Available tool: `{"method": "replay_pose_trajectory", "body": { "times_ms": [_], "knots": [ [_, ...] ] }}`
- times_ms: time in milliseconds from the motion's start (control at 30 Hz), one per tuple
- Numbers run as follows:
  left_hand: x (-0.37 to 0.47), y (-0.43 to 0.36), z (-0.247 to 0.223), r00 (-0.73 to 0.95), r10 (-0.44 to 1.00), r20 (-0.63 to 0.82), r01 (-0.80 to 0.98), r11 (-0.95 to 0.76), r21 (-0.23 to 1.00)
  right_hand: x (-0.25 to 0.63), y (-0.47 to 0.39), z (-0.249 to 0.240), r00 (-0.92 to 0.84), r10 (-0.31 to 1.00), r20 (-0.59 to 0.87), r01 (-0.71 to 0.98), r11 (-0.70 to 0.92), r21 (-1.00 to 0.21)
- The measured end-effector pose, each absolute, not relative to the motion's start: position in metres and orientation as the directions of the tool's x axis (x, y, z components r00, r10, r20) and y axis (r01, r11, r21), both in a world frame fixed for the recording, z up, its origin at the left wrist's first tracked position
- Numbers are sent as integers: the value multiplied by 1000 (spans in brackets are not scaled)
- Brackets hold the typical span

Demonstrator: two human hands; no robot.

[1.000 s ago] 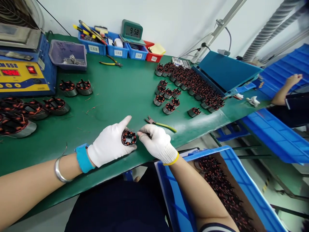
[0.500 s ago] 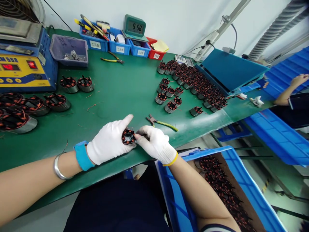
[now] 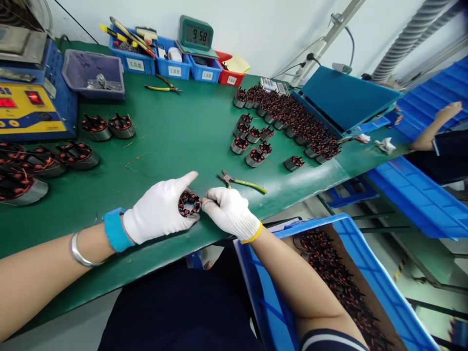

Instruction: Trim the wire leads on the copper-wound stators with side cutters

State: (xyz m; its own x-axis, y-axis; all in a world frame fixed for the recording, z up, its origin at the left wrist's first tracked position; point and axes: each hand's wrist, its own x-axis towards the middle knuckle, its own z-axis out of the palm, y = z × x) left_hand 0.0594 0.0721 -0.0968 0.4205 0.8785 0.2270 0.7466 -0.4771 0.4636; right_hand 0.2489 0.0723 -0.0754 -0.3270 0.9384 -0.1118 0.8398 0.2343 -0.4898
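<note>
My left hand, in a white glove, is wrapped round a ring-shaped copper-wound core near the table's front edge, its open face turned up. Just right of the core, my right hand, also gloved, has thumb and forefinger pinched together; what lies between them is too small to make out. Green-handled cutters lie on the green table beyond my right hand. Several loose wound cores stand further back.
A dense block of cores fills the back right. Left are a blue-yellow machine, a purple bin and more cores. A blue crate of cores stands at my right. Another person's arm shows far right.
The view has shifted slightly, moving the scene left. My right fingertips have drawn a little away from the core's edge, still pinched. My left hand keeps its hold on the core.
</note>
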Motion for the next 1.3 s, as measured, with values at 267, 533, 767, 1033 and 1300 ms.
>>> {"method": "replay_pose_trajectory", "body": {
  "times_ms": [267,533,767,1033,1300],
  "knots": [
    [54,69,-96,572,708,414,690,-688,224,254,87,-72,-362,898,-249,822,181,-540],
    [71,59,-100,757,550,352,629,-759,-167,258,94,-69,-462,857,-230,750,239,-617],
    [95,40,-88,727,630,272,683,-628,-374,259,95,-69,-432,871,-232,785,237,-572],
    [59,49,-78,656,672,342,693,-716,78,263,97,-73,-479,861,-169,734,288,-615],
    [80,63,-90,326,926,189,856,-375,357,266,96,-75,-476,869,-133,705,287,-649]
  ]
}}
